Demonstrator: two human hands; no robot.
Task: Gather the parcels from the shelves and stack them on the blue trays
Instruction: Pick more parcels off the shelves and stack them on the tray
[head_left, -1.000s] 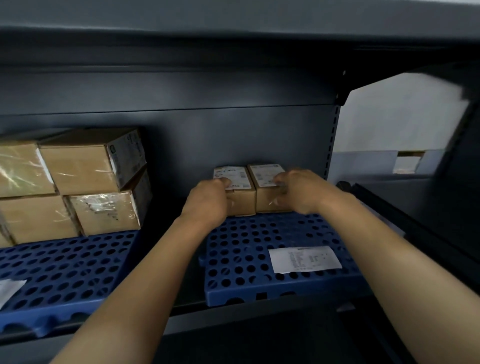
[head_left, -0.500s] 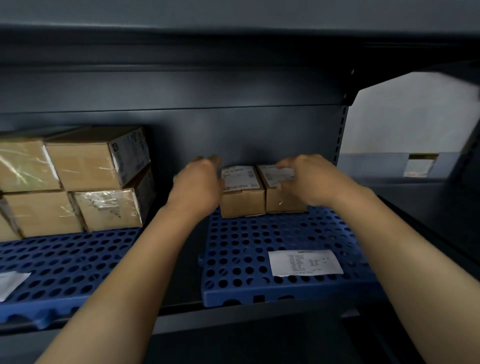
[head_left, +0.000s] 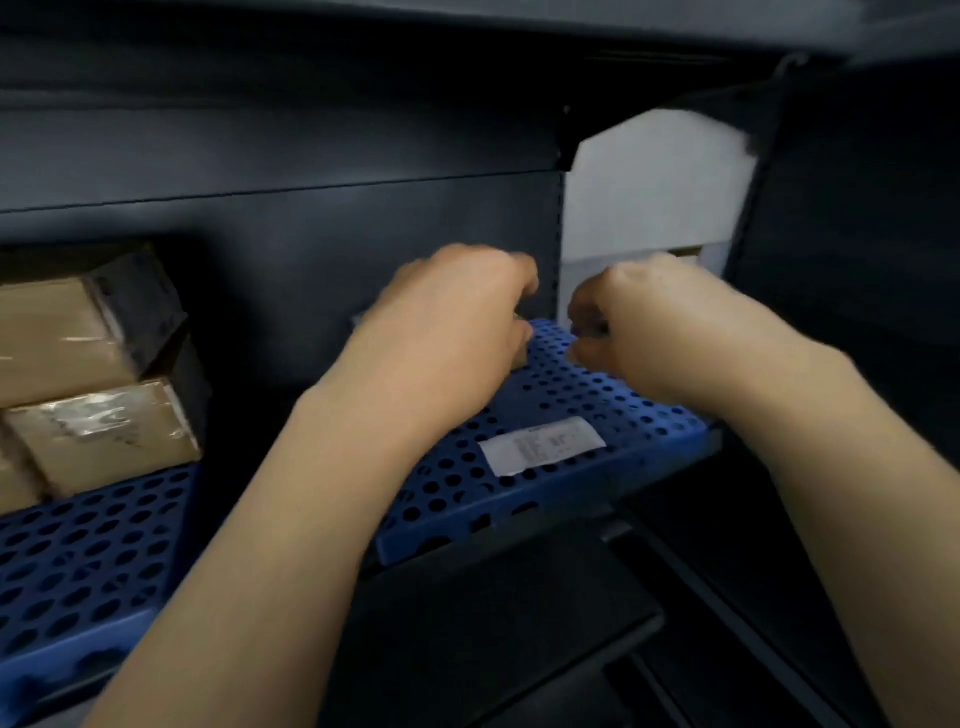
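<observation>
Motion blurs the view. My left hand (head_left: 452, 322) and my right hand (head_left: 639, 322) are close together at the back of the right blue tray (head_left: 545, 488), fingers curled downward. They cover the two small cardboard parcels that stand there. Only a brown sliver of one parcel (head_left: 519, 359) shows under my left fingers, and a white label edge of the other (head_left: 577, 354) shows under my right fingers. Each hand appears to grip its own parcel. A white paper slip (head_left: 540, 446) lies flat on the tray's front half.
A second blue tray (head_left: 78, 561) on the left carries stacked larger taped cardboard parcels (head_left: 98, 436). The dark shelf back panel (head_left: 311, 249) is right behind my hands, and the upper shelf hangs close overhead. A white wall shows through a gap (head_left: 654, 187) at right.
The view swung left and closer. Both hands came together over the two small parcels, which showed between them before and are now almost fully covered.
</observation>
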